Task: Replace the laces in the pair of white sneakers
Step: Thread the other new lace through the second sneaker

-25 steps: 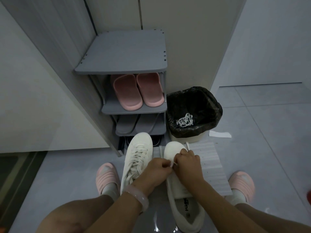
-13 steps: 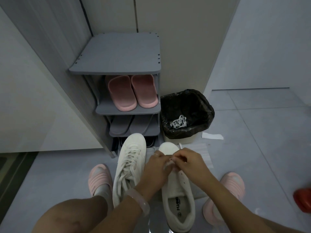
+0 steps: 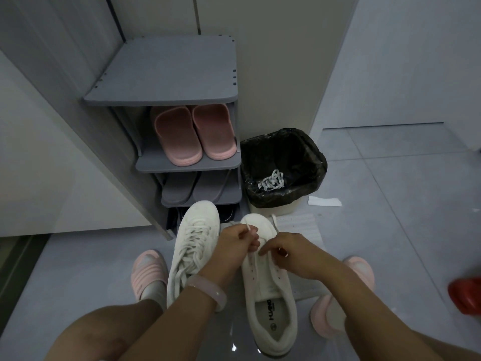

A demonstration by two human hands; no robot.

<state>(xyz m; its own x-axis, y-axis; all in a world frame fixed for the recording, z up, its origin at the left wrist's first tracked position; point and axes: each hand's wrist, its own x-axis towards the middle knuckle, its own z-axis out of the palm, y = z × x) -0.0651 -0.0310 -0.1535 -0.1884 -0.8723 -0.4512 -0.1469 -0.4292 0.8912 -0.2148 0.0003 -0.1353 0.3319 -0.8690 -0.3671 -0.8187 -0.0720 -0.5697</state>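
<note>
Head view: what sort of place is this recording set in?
Probably a home entryway: a grey shoe rack holding pink slippers stands against the wall, beside a bin lined with a black bag, all on a tiled floor.

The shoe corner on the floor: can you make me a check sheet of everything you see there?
Surface: grey tiled floor, white ribbed mat under the unlaced shoe.
Job's things: laced white sneaker; unlaced white sneaker; white lace at its toe end.
Clutter: white laces in black-lined bin; paper scrap; red object.
Grippers: left hand pinches the lace; right hand pinches at the eyelets.
Cables: nothing seen.
Surroundings: grey shoe rack, pink slippers, grey slippers.
</note>
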